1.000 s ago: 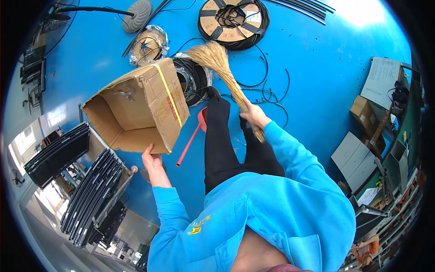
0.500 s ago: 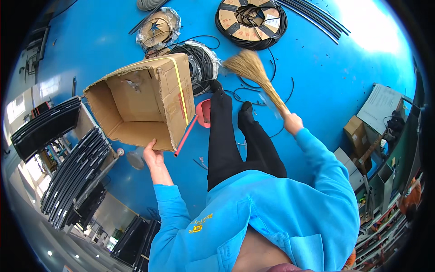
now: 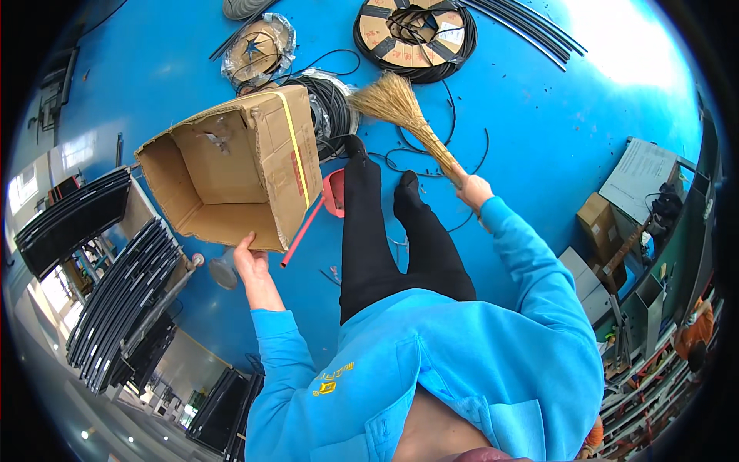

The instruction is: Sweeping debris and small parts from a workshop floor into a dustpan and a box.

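My left hand [image 3: 250, 266] grips the lower edge of an open cardboard box [image 3: 286, 165], tilted so that its mouth faces left and toward me. A yellow strap runs round the box, and a scrap of clear plastic clings inside. My right hand [image 3: 473, 191] is closed round the handle of a straw broom [image 3: 412, 117], its bristles raised toward the far left, near the box. Beside my leg on the floor is a pink dustpan [image 3: 333, 192] with a long pink handle, partly hidden by the box and leg.
Beyond my feet lie a large reel of black cable [image 3: 416, 35], a smaller plastic-wrapped reel [image 3: 258, 50] and loose black strips. Black bars [image 3: 527, 27] lie at the far right. Racks of dark panels [image 3: 123, 296] stand left; cartons [image 3: 600, 223] stand right.
The broom has moved slightly left, its bristles now sharper and closer to the box. The whole view has shifted a little; my left hand still holds the box.
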The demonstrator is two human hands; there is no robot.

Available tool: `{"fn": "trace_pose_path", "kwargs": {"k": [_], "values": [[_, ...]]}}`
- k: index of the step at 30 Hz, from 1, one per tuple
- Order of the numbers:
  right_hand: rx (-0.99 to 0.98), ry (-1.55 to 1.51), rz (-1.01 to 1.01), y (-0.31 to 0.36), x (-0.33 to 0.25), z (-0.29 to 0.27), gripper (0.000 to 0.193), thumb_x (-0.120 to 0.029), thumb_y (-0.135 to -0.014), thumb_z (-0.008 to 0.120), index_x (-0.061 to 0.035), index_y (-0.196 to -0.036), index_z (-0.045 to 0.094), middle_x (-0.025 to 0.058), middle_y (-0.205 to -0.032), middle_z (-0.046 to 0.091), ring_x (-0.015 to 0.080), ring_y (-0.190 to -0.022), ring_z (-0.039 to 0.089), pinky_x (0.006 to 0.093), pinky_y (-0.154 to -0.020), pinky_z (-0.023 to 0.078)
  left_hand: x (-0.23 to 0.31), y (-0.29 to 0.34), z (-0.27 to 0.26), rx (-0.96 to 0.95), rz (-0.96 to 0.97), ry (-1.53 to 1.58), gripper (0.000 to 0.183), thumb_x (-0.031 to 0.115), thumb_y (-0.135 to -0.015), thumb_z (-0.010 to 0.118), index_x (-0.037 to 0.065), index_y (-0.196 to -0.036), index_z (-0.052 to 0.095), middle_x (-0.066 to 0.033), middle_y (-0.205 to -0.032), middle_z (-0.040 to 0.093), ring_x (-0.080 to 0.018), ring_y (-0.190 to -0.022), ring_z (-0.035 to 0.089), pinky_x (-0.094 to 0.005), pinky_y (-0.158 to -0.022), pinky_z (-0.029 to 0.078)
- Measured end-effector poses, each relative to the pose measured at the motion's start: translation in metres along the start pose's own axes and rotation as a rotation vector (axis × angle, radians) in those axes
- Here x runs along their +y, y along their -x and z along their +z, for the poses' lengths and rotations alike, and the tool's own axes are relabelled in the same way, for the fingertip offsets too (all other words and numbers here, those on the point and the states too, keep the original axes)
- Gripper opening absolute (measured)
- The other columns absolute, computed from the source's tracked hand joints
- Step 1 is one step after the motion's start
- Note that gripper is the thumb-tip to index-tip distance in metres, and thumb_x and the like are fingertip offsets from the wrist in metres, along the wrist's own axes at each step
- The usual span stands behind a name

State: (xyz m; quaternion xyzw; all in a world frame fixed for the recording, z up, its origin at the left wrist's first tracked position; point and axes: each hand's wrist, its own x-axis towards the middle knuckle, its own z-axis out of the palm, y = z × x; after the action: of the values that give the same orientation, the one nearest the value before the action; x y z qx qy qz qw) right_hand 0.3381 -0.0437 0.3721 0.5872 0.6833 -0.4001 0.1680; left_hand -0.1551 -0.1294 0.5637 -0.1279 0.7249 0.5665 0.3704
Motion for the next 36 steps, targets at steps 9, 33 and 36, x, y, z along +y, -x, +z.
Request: {"fn": "trace_pose_path", "kwargs": {"k": [9,33,36], "values": [[-0.21,-0.04,-0.011,0.114,0.076,-0.066,0.076,-0.014,-0.071,0.064,-0.0196,-0.137,0.027,0.0208,-0.095,0.06,0.0362,-0.081,0.06,0.042,-0.067,0.047,0.006,0.011,0.005,0.008,0.001,0.004,0.019,-0.003,-0.075,0.057,-0.008,-0.093,0.056,-0.0146,-0.09,0.061,-0.023,-0.078,0.061,-0.0256,-0.067,0.048],[-0.05,-0.558,0.029,0.038,-0.119,-0.001,0.07,-0.022,-0.076,0.058,-0.0108,-0.136,0.026,0.0221,-0.098,0.06,0.0363,-0.082,0.061,0.0413,-0.069,0.049,-0.007,0.019,0.013,0.003,0.027,0.043,0.017,-0.004,-0.074,0.058,-0.009,-0.09,0.056,-0.0153,-0.088,0.061,-0.0238,-0.074,0.06,-0.0273,-0.066,0.049],[0.057,-0.206,-0.059,0.02,-0.097,-0.018,0.069,-0.02,-0.074,0.056,-0.0142,-0.135,0.025,0.0217,-0.091,0.061,0.0392,-0.073,0.061,0.0456,-0.063,0.049,-0.009,0.019,0.011,0.015,0.025,0.061,0.018,-0.005,-0.074,0.058,-0.009,-0.091,0.056,-0.0154,-0.088,0.061,-0.0237,-0.073,0.06,-0.0266,-0.065,0.049]]}}
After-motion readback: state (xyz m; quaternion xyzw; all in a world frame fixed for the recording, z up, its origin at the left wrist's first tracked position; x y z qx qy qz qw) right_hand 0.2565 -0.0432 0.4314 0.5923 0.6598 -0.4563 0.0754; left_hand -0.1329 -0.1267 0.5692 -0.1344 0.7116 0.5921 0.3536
